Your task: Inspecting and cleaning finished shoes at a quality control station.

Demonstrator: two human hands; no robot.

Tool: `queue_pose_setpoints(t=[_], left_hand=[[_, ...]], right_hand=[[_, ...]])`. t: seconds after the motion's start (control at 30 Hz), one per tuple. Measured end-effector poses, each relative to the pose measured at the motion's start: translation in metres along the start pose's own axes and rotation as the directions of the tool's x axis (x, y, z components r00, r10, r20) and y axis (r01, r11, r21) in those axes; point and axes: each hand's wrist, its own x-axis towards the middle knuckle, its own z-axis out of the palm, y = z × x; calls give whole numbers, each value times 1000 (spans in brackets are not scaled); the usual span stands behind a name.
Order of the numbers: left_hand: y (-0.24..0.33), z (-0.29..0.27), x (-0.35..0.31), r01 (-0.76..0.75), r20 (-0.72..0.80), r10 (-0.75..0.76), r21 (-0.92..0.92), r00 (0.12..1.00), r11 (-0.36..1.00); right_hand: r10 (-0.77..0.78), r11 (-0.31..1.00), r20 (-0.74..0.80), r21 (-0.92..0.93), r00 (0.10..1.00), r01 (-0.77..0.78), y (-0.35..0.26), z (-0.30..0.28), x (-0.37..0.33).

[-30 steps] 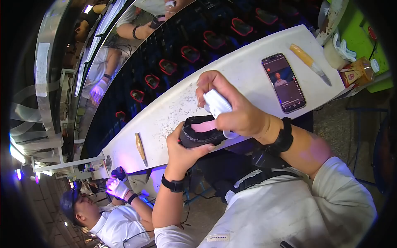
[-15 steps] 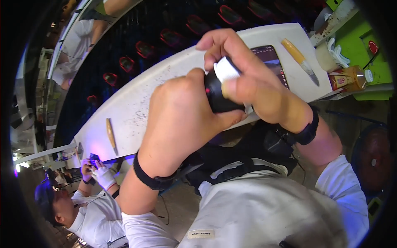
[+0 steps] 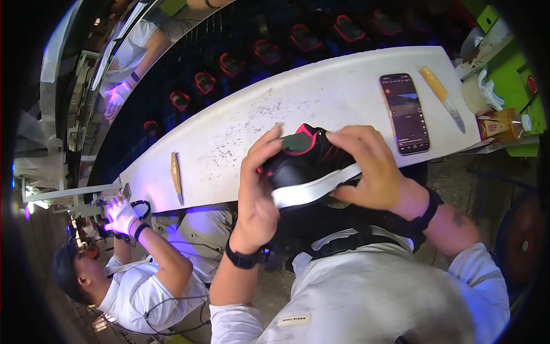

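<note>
A black shoe [image 3: 312, 163] with a white sole, pink collar edging and a greenish inside is held over the near edge of the white board, its opening facing up and away from me. My left hand [image 3: 258, 192] is closed around its left end, fingers along the side. On the other end, my right hand [image 3: 369, 169] has its fingers on the upper and its thumb beneath, by the sole. Nearest the right hand, a phone [image 3: 404, 114] with a lit screen lies on the board.
The speckled white board [image 3: 229, 120] also bears a wooden-handled knife [image 3: 441, 94] at right and another [image 3: 176, 178] at left. Beyond it, several similar shoes [image 3: 266, 51] stand in a row. A bottle [image 3: 504, 126] stands at far right. A gloved co-worker [image 3: 137, 281] sits at lower left.
My hands have turned the shoe from nearly end-on to side-on, opening now visible. They hold it lower and farther apart, uncovering the phone. The co-worker's gloved hand has risen, and my view has shifted.
</note>
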Motion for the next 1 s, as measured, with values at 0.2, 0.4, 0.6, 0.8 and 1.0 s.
queue_pose_setpoints(t=[0.2,0.4,0.6,0.8,1.0], left_hand=[[-8,-34,-33,67,41,-97,461,994,885],[16,-25,-27,173,-42,-183,570,982,803],[22,-11,-25,246,-86,-246,617,965,748],[17,-15,-28,328,-146,-300,573,943,751],[23,-17,-18,246,-18,-283,550,959,798]], right_hand=[[90,996,110,-13,990,-89,0,25,-6],[-22,999,-62,-45,998,19,8,27,-22],[-94,995,-159,3,983,95,-4,37,-25],[112,983,-63,155,992,-101,-15,36,-14],[105,985,24,134,994,-107,-9,26,-15]])
